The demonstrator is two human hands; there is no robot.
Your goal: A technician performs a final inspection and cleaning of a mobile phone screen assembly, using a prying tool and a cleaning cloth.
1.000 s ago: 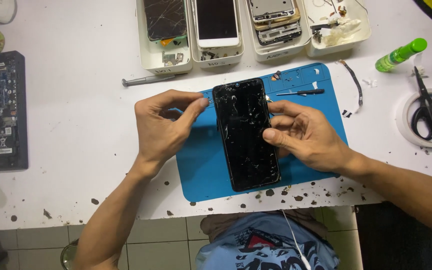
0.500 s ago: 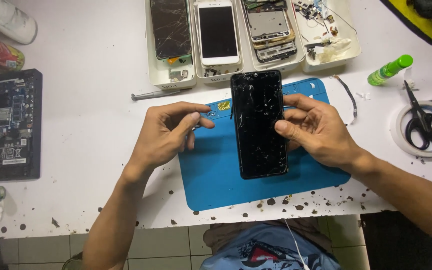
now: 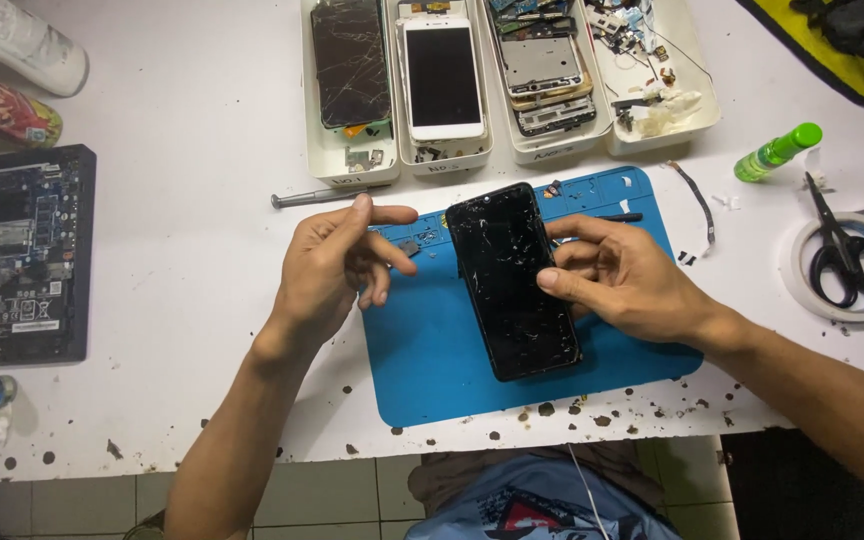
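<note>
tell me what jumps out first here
A black phone with a cracked screen sits mid-frame over a blue mat, gripped at its edge by the right hand; the left hand hovers beside it, off the glass. Behind, white trays hold more dismantled phones.

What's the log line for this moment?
right hand: holds phone, cracked screen up | left hand: off phone, fingers curled, above mat edge | near: screwdriver, trays, scissors
</note>
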